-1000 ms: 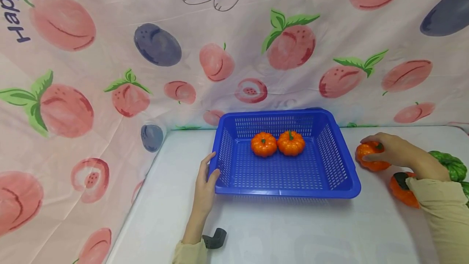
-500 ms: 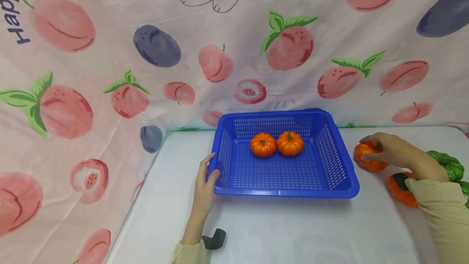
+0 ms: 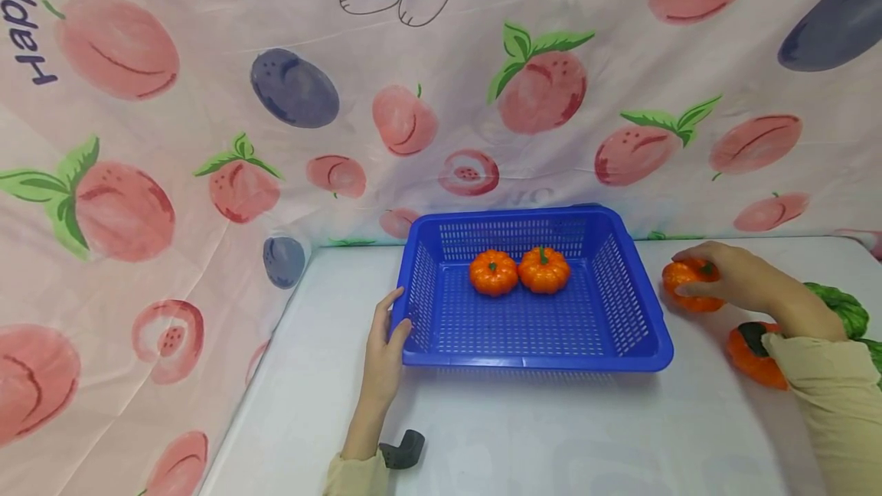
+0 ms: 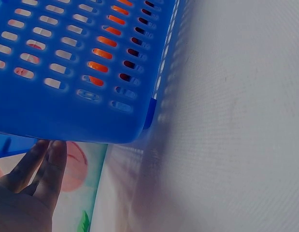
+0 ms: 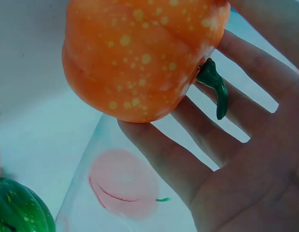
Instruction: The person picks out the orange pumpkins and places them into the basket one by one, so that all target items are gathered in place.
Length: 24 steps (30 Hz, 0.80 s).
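A blue plastic basket (image 3: pixel 517 363) stands on the white table with two small orange toy pumpkins (image 3: pixel 493 272) (image 3: pixel 543 270) side by side inside. At its left rim, my left hand (image 3: pixel 383 362) holds the edge, thumb over the near-left corner; its fingertips meet the rim in the left wrist view. To the right of the basket, my right hand (image 3: pixel 739 275) grips a third orange pumpkin (image 3: pixel 691 284) by its sides. In the right wrist view this speckled pumpkin (image 5: pixel 135 58) shows its green stem toward the palm, with fingers spread around it.
Another orange pumpkin (image 3: pixel 751 354) with a dark green top lies near the right sleeve, partly covered. Green pumpkin-like vegetables (image 3: pixel 842 311) sit at the far right. A dark angular object (image 3: pixel 405 450) is beside the left wrist. Fruit-print cloth (image 3: pixel 468 83) hangs behind the table.
My right hand has raised its pumpkin slightly and brought it a little toward the basket. The left hand keeps its hold on the rim. The view has shifted slightly.
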Motion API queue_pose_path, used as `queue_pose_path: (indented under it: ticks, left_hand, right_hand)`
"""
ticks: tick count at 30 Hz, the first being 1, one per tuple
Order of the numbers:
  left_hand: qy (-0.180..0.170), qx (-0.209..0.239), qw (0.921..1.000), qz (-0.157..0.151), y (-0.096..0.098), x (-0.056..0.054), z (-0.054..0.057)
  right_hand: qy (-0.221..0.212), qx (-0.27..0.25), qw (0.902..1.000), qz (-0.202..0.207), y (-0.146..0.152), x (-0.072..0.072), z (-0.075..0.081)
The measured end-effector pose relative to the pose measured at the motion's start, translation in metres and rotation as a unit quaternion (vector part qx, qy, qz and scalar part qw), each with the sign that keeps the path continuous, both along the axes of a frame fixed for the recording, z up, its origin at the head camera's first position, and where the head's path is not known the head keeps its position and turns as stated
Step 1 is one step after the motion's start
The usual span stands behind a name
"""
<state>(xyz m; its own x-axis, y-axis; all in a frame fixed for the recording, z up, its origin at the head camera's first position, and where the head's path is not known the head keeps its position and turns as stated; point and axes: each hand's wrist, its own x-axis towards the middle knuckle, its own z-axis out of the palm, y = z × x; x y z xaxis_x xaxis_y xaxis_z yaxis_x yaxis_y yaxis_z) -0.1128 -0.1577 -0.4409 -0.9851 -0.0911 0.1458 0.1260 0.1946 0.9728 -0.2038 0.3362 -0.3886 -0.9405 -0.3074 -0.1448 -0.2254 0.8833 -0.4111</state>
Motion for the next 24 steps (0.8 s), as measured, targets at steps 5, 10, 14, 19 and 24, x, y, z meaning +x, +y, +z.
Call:
queue_pose_path:
  ticks: [5,10,14,19,24]
  left_hand:
    - [-0.002,0.000,1.0000,0.001,0.000,0.000,0.000]
    - [0.000,-0.001,1.0000,0.002,0.000,0.000,-0.001]
    - [0.001,-0.001,1.0000,0.002,0.000,0.000,-0.001]
    - [0.002,0.001,1.0000,0.001,0.000,0.000,-0.001]
    - [0.005,-0.001,1.0000,0.001,0.000,0.000,0.000]
  right_hand:
    - [0.009,0.003,0.9999,-0.004,-0.003,0.002,0.004]
    - [0.012,0.003,0.9999,-0.005,-0.006,0.003,0.011]
    - [0.014,0.002,0.9999,-0.004,-0.008,0.005,0.016]
    - [0.020,0.005,0.9998,-0.002,-0.011,0.007,0.022]
    - [0.029,0.007,0.9996,0.002,-0.013,0.008,0.028]
